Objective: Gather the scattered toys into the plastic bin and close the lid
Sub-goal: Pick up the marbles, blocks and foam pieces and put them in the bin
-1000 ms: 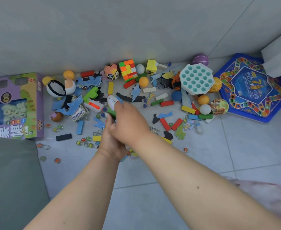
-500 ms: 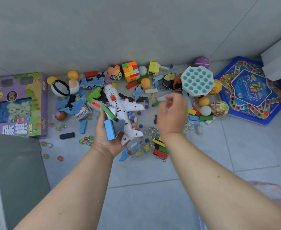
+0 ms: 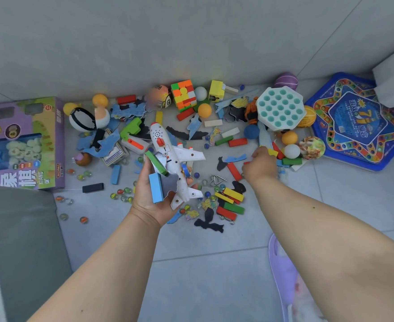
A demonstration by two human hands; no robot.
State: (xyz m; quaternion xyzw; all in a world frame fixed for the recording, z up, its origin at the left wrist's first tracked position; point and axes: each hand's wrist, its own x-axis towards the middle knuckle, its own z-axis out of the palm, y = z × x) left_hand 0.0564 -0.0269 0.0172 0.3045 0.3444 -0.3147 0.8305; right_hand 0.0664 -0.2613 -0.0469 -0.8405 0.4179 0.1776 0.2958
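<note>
Gathering underway: my left hand (image 3: pixel 154 196) grips plane (image 3: pixel 172 156) and blocks (image 3: pixel 156 187); my right hand (image 3: pixel 260 167) curls onto floor blocks (image 3: pixel 234 171), grasp unclear; next, binning.

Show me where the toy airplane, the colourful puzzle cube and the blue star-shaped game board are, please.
toy airplane (image 3: pixel 168 152): head view, on the white fuselage.
puzzle cube (image 3: pixel 184 95): head view, on its top face.
game board (image 3: pixel 354 122): head view, on the blue centre panel.
</note>
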